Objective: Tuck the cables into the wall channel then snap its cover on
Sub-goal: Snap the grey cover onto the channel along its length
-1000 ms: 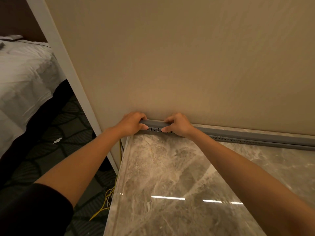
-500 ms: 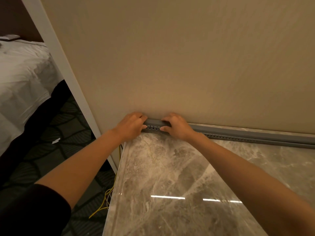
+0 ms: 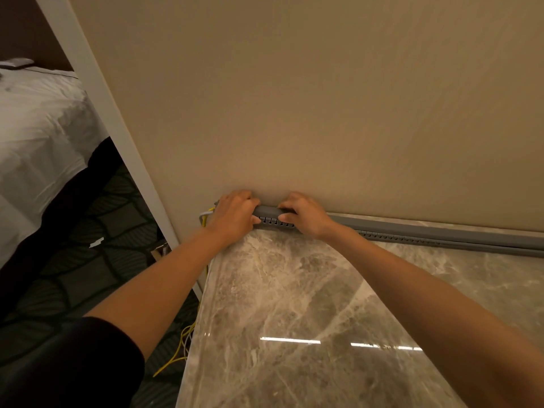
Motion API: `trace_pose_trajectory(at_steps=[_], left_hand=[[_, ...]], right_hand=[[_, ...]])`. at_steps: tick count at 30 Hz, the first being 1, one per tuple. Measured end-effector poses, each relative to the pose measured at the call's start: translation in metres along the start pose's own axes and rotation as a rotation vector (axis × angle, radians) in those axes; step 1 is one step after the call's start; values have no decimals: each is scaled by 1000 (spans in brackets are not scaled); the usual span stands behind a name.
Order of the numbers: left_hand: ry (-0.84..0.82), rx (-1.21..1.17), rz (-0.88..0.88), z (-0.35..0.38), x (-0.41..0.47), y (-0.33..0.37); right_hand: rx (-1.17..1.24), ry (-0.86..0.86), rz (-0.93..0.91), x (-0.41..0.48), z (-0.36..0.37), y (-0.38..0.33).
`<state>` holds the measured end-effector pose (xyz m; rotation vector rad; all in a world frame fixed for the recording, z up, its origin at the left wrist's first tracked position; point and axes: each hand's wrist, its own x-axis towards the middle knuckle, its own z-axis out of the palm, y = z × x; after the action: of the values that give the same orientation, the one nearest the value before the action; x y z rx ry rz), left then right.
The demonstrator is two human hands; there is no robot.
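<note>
The left hand (image 3: pixel 234 220) and right hand (image 3: pixel 306 216) sit close together at the left end of the grey channel (image 3: pixel 441 237). The channel runs along the foot of the beige wall (image 3: pixel 323 98), where the wall meets the marble worktop (image 3: pixel 294 304). Each hand curls over the cover (image 3: pixel 269 211), with fingers hooked across its top against the wall and the thumb on the slotted front face. A short stretch of cover shows between them. Whether the cover is fully seated there is hard to tell, since the hands hide its edges. Cables (image 3: pixel 205 219), yellow and grey, loop out just left of the left hand at the channel's end. More yellow strands hang beside the worktop's left edge, down to the patterned carpet (image 3: pixel 88 260). A bed (image 3: pixel 38 136) with white linen stands well apart on the left, beyond a white door frame (image 3: pixel 109 113).
</note>
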<state>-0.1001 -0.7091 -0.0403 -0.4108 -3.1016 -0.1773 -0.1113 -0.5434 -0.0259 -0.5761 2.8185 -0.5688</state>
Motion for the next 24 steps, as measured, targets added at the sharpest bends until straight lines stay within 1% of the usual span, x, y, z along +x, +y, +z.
trace_pose_trajectory(at_steps=[3, 8, 10, 11, 13, 20, 24], left_hand=[[31, 84, 16, 3, -1, 3], [12, 168, 27, 5, -5, 7], [28, 208, 54, 8, -9, 10], [16, 252, 85, 8, -10, 11], [55, 350, 96, 14, -9, 9], [113, 513, 125, 15, -11, 12], [112, 512, 108, 16, -11, 13]], right_hand=[[-33, 45, -3, -2, 4, -1], [-169, 35, -8, -3, 2, -5], [-230, 40, -11, -4, 3, -8], [-255, 45, -14, -5, 4, -10], [-286, 66, -22, -7, 8, -12], [-252, 160, -78, -12, 21, -9], [-236, 195, -80, -12, 27, -6]])
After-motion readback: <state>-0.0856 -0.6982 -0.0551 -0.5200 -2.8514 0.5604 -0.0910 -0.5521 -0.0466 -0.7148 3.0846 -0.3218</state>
